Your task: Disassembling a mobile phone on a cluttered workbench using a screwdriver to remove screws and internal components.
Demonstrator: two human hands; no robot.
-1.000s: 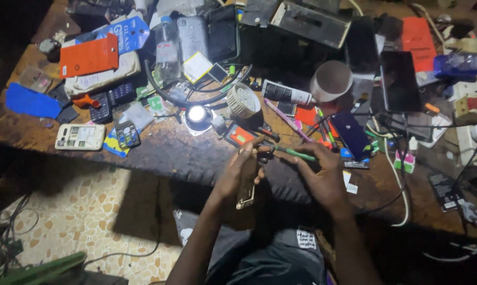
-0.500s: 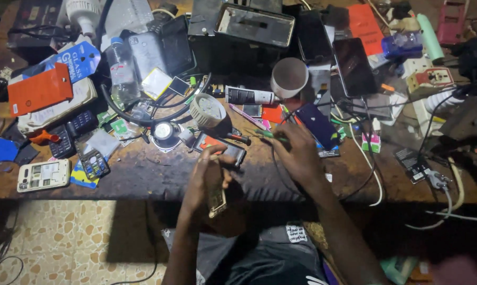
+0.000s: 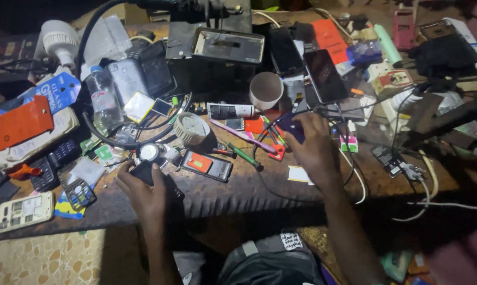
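Observation:
My left hand [image 3: 143,192] rests on the worn wooden bench [image 3: 238,192] and grips a small black phone [image 3: 143,171] just below a round lit lamp [image 3: 149,152]. My right hand [image 3: 315,148] reaches further back over the clutter, fingers curled on a dark blue phone [image 3: 291,125] beside red tweezers [image 3: 276,150]. Between the hands lies a phone with an orange sticker on its back [image 3: 207,165] and a green-handled screwdriver [image 3: 245,156]. My forearms run down to the lower edge of the view.
Clutter covers the bench: a plastic water bottle [image 3: 102,103], a round white LED bulb part [image 3: 190,128], a white cup [image 3: 266,91], a glue tube [image 3: 230,111], black phones [image 3: 324,75], an orange case [image 3: 18,124], an open circuit board phone [image 3: 25,211], cables [image 3: 423,184]. Tiled floor [image 3: 48,258] below left.
My left hand has come up from below the bench edge onto the bench beside the lamp with the black phone. My right hand has moved back to the blue phone.

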